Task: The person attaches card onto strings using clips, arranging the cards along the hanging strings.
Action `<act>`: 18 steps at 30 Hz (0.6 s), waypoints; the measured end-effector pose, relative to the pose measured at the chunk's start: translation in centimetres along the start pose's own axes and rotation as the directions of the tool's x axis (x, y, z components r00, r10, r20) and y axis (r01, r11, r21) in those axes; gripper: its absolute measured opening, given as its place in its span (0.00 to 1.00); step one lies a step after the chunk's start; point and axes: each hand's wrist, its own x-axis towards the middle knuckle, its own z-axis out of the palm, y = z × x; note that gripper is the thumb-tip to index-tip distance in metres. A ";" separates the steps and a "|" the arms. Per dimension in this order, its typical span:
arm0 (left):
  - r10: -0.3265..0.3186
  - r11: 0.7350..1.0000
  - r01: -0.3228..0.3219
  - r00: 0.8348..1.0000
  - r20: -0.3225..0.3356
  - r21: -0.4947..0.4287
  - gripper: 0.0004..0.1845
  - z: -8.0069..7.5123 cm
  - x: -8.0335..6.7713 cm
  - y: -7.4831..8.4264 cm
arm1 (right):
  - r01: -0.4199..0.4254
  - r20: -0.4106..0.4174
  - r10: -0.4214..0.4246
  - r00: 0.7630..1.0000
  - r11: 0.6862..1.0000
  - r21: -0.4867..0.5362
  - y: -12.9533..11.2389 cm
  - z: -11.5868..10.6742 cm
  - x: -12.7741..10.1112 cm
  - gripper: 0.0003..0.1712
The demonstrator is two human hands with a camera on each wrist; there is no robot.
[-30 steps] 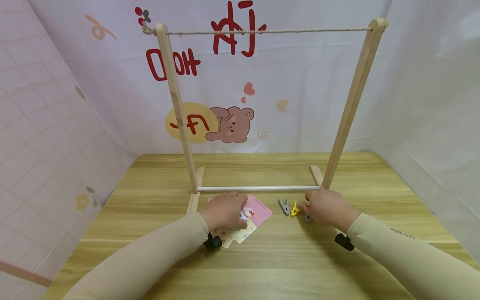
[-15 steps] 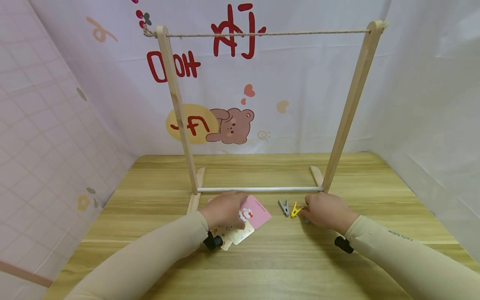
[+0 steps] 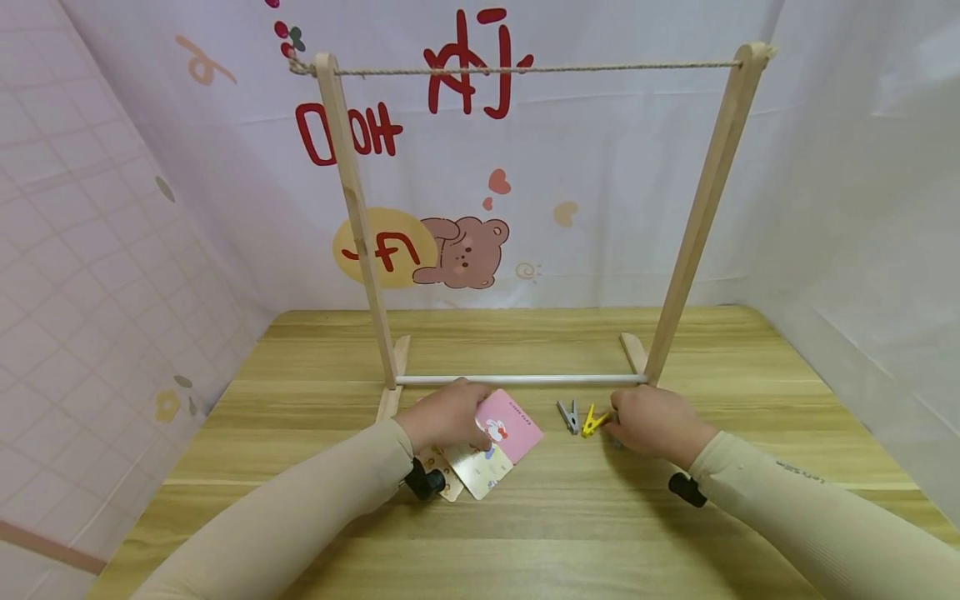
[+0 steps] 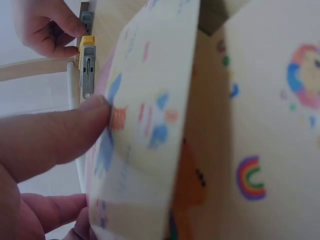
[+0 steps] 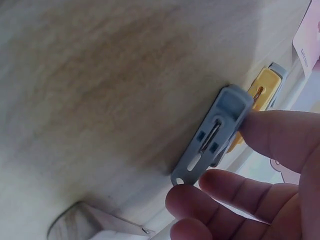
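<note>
Left hand [image 3: 444, 414] pinching cream card [image 3: 480, 469] by edge, lifting it off pink card [image 3: 513, 422] on table [image 3: 525, 517]; right hand [image 3: 651, 421] closing fingers on grey clip [image 5: 212, 135] beside yellow clip [image 3: 592, 421]; best gripping clip at tail end, keeping card flat.

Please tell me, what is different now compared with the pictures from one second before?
The left hand has lifted the pink card by its near edge, so it tilts up and uncovers more of the yellow card beneath. The right hand has shifted little and now pinches a grey clothespin. The yellow clothespin, the other grey clothespin and the wooden rack stayed in place.
</note>
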 end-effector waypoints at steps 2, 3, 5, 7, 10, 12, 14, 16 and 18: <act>-0.007 0.999 0.007 1.000 0.008 -0.032 0.38 -0.1 0.0 0.0 | -0.003 0.004 0.003 1.000 1.000 0.004 0.0 -0.1 0.0 0.17; -0.010 0.999 0.011 1.000 0.011 -0.046 0.36 -0.1 0.0 -0.1 | -0.003 0.004 0.003 1.000 1.000 0.005 0.0 -0.1 0.0 0.16; -0.014 0.997 0.015 1.000 0.013 -0.074 0.32 -0.1 0.0 -0.1 | -0.006 0.004 0.006 1.000 1.000 0.005 0.0 -0.1 0.1 0.16; -0.016 0.995 0.017 1.000 0.015 -0.100 0.27 -0.2 0.1 -0.2 | -0.007 0.003 0.007 1.000 1.000 0.003 -0.1 -0.1 0.1 0.15; -0.016 0.993 0.018 1.000 0.014 -0.113 0.22 -0.1 0.2 -0.2 | -0.006 -0.006 0.006 1.000 1.000 -0.006 -0.1 0.0 0.2 0.15; -0.019 0.994 0.020 1.000 0.010 -0.107 0.19 -0.1 0.2 -0.3 | -0.004 -0.012 0.004 1.000 1.000 -0.011 0.0 0.1 0.3 0.15; -0.020 0.995 0.020 1.000 0.001 -0.097 0.18 -0.2 0.2 -0.3 | -0.001 -0.020 0.001 1.000 1.000 -0.013 0.0 0.1 0.3 0.14; -0.023 0.995 0.022 1.000 -0.008 -0.098 0.17 -0.2 0.2 -0.3 | 0.001 -0.023 -0.001 1.000 1.000 -0.013 0.0 0.1 0.3 0.13; -0.018 0.994 0.016 1.000 -0.017 -0.108 0.16 -0.3 0.3 -0.4 | 0.004 -0.029 -0.005 1.000 1.000 -0.012 0.1 0.2 0.4 0.12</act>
